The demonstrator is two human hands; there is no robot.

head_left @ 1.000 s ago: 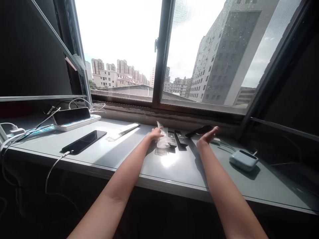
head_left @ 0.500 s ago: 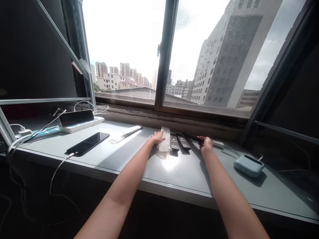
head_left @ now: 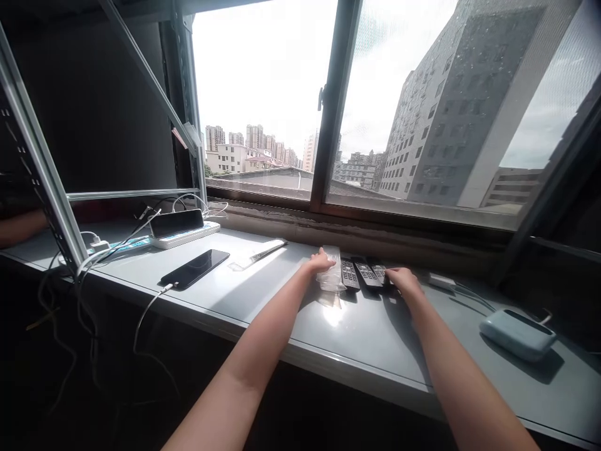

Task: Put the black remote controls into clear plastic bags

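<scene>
My left hand [head_left: 323, 262] lies on a stack of clear plastic sleeves [head_left: 332, 282], its fingers stretched out over them. Just right of the sleeves, a black remote control [head_left: 350, 274] lies face up, with a second remote control [head_left: 367, 274] alongside. A third remote control [head_left: 380, 273] is at the right end of the row, close to the second. My right hand [head_left: 404, 279] has its fingers closed at the right edge of this third one. Part of its far end and edge is hidden or in shadow.
A black phone [head_left: 196, 269] on a white cable lies to the left, near a plastic-wrapped strip [head_left: 258, 254]. Behind it another phone [head_left: 176, 223] rests on a power strip [head_left: 213, 228]. A pale blue case [head_left: 516, 334] and white adapter [head_left: 441, 282] are rightward. Another person's arm [head_left: 23, 227] shows far left.
My right hand has brought the third remote control leftward and laid it face up beside the others. My left hand stays on the sleeves. The view has turned left.
</scene>
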